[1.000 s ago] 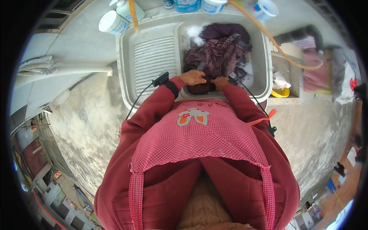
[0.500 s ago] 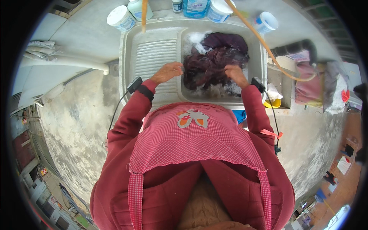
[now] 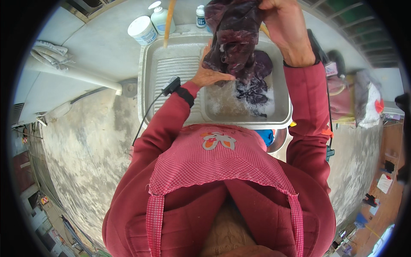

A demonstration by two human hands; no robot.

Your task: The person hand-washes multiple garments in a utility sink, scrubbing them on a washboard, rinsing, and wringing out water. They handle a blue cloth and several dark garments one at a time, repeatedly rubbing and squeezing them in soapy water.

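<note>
A wet, dark purple cloth point(image 3: 234, 36) hangs bunched above the basin of a grey laundry sink point(image 3: 284, 107). My right hand point(image 3: 284, 28), raised high at the far right of the basin, is closed on its upper edge. At the cloth's lower left is my left hand point(image 3: 209, 73), thumb and fingers spread apart against it; the fingers are partly hidden by the folds. The rest of the dark fabric point(image 3: 257, 85) trails down into sudsy water point(image 3: 222, 100). Whether it is one piece with the lifted part, I cannot tell.
On the sink's left side is a ribbed washboard point(image 3: 171, 73). Along the back stand a white tub point(image 3: 142, 31), a pump bottle point(image 3: 162, 19) and a small white bottle point(image 3: 201, 16). A wooden stick point(image 3: 169, 21) leans there. A metal bowl point(image 3: 280, 139) sits below the front edge.
My right hand has risen up and away, lifting the dark cloth out of the water. My left hand has moved right, from over the washboard to the cloth's side.
</note>
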